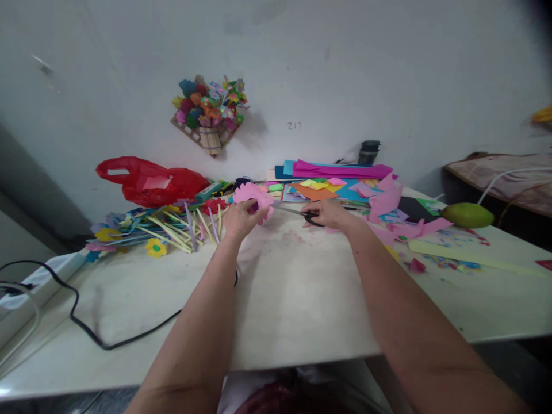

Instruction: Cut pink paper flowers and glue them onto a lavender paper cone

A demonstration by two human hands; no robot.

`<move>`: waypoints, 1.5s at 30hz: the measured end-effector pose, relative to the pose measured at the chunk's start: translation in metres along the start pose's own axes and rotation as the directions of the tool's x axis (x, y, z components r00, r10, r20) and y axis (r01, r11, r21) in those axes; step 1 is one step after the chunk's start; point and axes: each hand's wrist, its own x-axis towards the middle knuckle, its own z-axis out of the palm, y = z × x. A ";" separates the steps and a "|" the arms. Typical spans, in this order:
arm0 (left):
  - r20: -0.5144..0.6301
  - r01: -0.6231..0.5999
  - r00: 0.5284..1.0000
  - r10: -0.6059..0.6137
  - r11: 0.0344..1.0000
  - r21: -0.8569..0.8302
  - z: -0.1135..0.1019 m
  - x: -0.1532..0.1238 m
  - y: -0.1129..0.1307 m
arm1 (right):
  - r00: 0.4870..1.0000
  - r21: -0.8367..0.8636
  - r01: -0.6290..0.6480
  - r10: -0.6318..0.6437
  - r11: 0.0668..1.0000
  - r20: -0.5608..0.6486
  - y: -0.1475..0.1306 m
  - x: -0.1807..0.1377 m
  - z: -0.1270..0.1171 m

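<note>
My left hand (241,219) is closed, with a small dark purple piece of paper (254,204) between thumb and fingers. Just behind those fingers is a large pink paper flower (249,192) with a scalloped edge; whether the hand also grips it I cannot tell. My right hand (326,214) is closed around the dark handles of a pair of scissors (290,210). The blades point left, their tips close to the pink flower's right edge. How far apart the blades are is too blurred to tell.
Paper flowers on stems (172,227) lie left, before a red plastic bag (150,183). Coloured paper sheets (340,170) and pink scraps (385,204) are back right, near a green mango-like fruit (468,214). A black cable (103,347) crosses the table (297,310) from a power strip (47,282).
</note>
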 end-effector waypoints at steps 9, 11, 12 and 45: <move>-0.006 -0.025 1.000 0.025 1.000 -0.003 -0.001 -0.001 0.000 | 1.000 -0.009 -0.004 0.004 1.000 0.010 -0.004 -0.002 -0.002; -0.013 -0.026 1.000 0.026 1.000 -0.007 -0.001 -0.001 0.000 | 1.000 -0.008 0.005 -0.005 1.000 0.009 -0.004 -0.002 -0.002; -0.019 -0.025 1.000 0.025 1.000 -0.009 0.000 -0.001 0.000 | 1.000 -0.003 0.007 -0.006 1.000 0.011 -0.004 -0.002 -0.002; -0.019 -0.013 1.000 0.013 0.999 -0.029 -0.002 -0.002 0.002 | 1.000 0.017 0.023 -0.023 1.000 -0.001 -0.001 0.000 0.002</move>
